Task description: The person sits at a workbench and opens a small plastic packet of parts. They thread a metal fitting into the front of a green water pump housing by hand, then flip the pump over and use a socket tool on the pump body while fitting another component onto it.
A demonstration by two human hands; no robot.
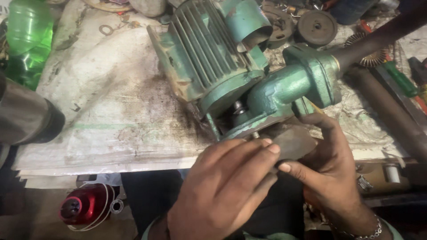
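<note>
A: What are the 2 hands doing?

B: Both are working at the lower end of the green water pump (267, 89), which is lying on a dirty white woven sheet (111, 111) at about 1 o'clock from the hands. The left hand (227, 186) is pressing its fingers together against a flat dark metal piece (293, 142) at the pump's base. The right hand (329, 169) is pinching that same piece from the 3 o'clock side, thumb under it, forefinger reaching up to the pump casing.

A: What is lying around?

B: At 10 o'clock, a green plastic bottle (26, 40) is resting. At 7 o'clock, a red can (86, 204) is sitting below the table edge. At 2 o'clock, a green-handled screwdriver (400, 80) is lying beside a dark pipe (391, 111).
</note>
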